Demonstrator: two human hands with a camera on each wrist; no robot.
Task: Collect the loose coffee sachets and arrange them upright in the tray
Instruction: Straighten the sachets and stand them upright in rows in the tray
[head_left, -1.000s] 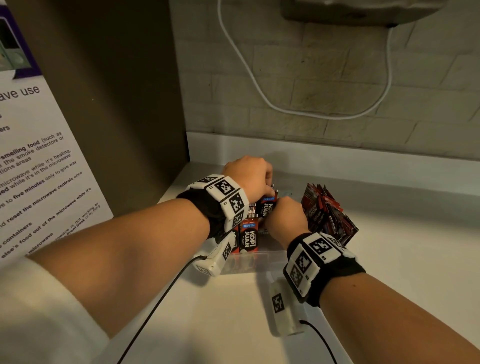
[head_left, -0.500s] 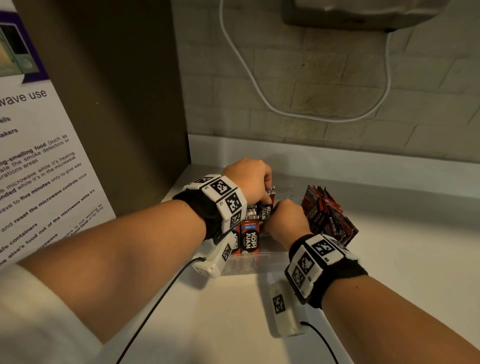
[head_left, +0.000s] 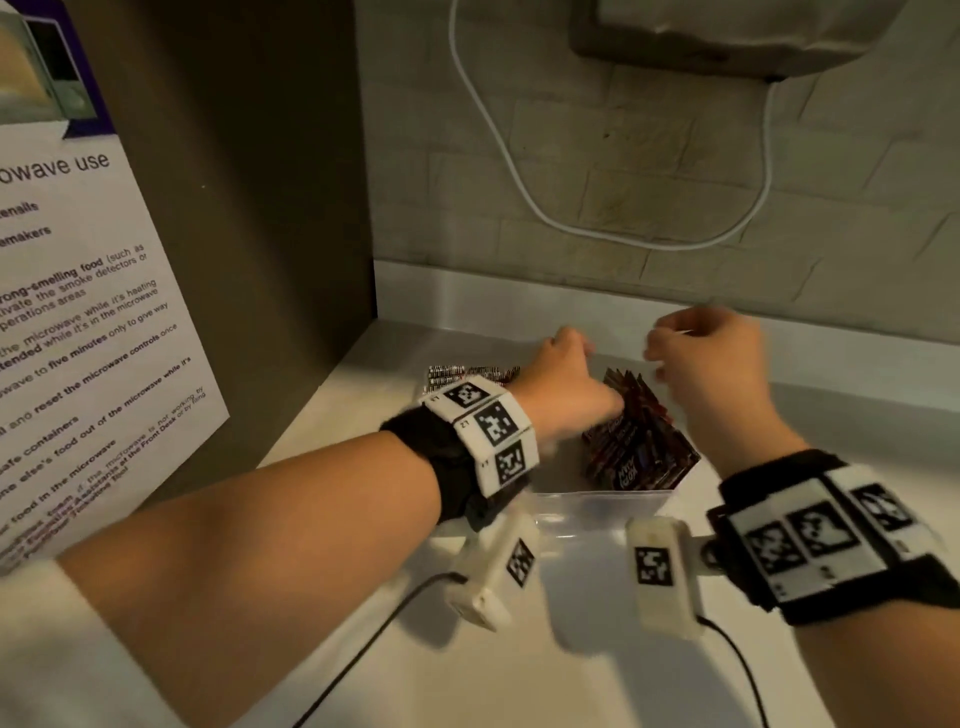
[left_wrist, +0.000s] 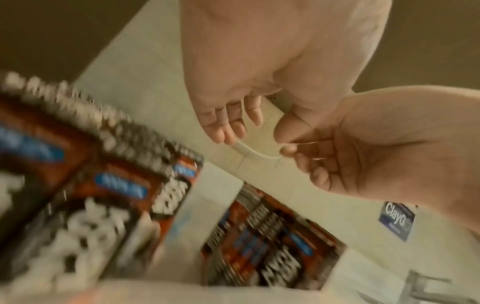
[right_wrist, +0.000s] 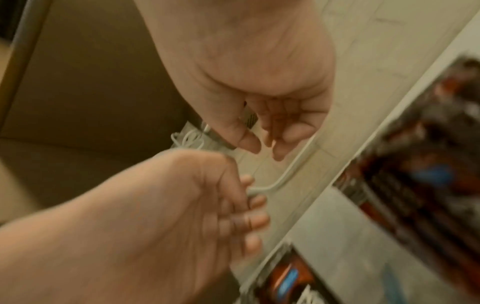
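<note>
Red-and-black coffee sachets (head_left: 641, 447) stand upright, fanned, in the right end of the clear plastic tray (head_left: 597, 501); a second group (head_left: 467, 373) shows at the left end, edges up. In the left wrist view both groups sit in the tray, with a bare stretch between them.

Left hand (head_left: 566, 389) is low over the tray, just beside the fanned group; fingers loosely curled, nothing held. Right hand (head_left: 711, 364) is raised above and behind the tray, fingers relaxed, holding nothing, apart from the left. Both are motion-blurred. No loose sachets visible on the white counter (head_left: 571, 665).

Judgement: arranging appears nearly done. Risks: the fanned group leans outward and has free space to its left, so a brush from the left hand or wrist camera could tip it flat. The white cable (head_left: 519, 171) hanging on the brick wall is close to the right hand's path.
</note>
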